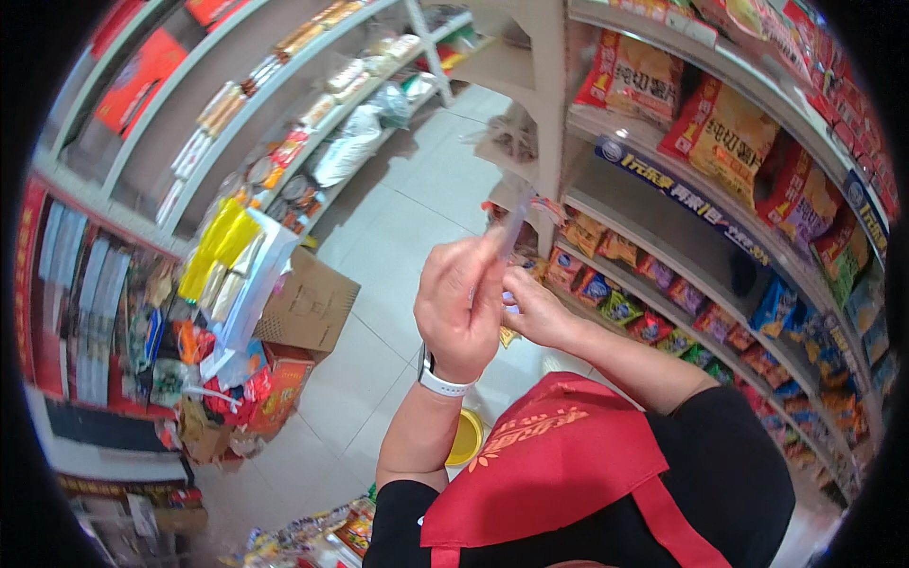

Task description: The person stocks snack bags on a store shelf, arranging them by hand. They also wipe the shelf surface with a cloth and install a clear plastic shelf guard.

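My left hand [458, 305], with a white-banded watch [444, 383] on its wrist, is raised in front of my chest. Its fingers pinch a thin, translucent purplish strip [520, 220], seen nearly edge-on and pointing up and away. Close beside it, my right hand [545, 311] has its thumb and fingers closed on a purplish bit at the strip's lower end. My left fingers hide most of the middle, so I cannot tell what the strip is. Below both hands hangs my red apron [561, 461] with yellow printing.
Shelves of snack bags [731, 138] curve along the right, close to my right arm. At left stand white shelves [206, 135] with packaged goods. A cardboard box [305, 302] and a yellow tub [465, 437] sit on the tiled floor [383, 263].
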`<state>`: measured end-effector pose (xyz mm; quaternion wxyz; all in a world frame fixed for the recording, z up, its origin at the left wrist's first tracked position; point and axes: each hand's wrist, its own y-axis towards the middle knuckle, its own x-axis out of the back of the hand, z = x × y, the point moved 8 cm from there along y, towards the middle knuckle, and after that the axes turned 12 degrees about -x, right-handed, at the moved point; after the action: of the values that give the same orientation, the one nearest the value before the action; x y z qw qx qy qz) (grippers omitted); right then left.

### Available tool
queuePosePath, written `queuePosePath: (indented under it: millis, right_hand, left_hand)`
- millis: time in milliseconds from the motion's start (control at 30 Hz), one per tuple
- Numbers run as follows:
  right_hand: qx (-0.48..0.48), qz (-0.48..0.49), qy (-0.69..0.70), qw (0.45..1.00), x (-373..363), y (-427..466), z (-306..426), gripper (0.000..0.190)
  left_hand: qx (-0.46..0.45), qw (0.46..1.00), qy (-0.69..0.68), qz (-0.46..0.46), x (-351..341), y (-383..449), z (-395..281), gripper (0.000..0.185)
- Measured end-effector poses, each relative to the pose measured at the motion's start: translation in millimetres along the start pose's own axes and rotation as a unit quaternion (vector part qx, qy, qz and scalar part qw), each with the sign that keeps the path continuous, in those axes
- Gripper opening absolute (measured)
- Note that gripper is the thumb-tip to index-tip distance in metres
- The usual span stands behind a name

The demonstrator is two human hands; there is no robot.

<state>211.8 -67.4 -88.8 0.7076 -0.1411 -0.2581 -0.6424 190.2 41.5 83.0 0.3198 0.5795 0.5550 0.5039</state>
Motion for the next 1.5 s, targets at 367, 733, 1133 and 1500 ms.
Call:
queuePosePath:
  millis: [367,733,1133,1500]
  right_hand:
    - [-0.286,-0.084,0.593,0.748,36.2,-2.2,-70.5,0.051]
    - [-0.281,-0.291,0.558,0.725,32.7,20.6,-210.1,0.04]
    - [-0.224,-0.37,0.637,0.638,11.3,49.0,-270.5,0.031]
    - [-0.223,-0.411,0.68,0.565,6.0,55.3,-343.0,0.024]
  left_hand:
    - [-0.083,0.961,-0.07,0.254,-123.5,-109.3,119.0,0.046]
    - [-0.019,0.897,-0.137,0.42,-208.5,-154.7,242.8,0.055]
    - [0.226,0.528,-0.385,0.722,-228.2,-237.3,385.2,0.035]
    - [0.5,0.171,-0.473,0.705,-236.5,-264.8,359.1,0.075]
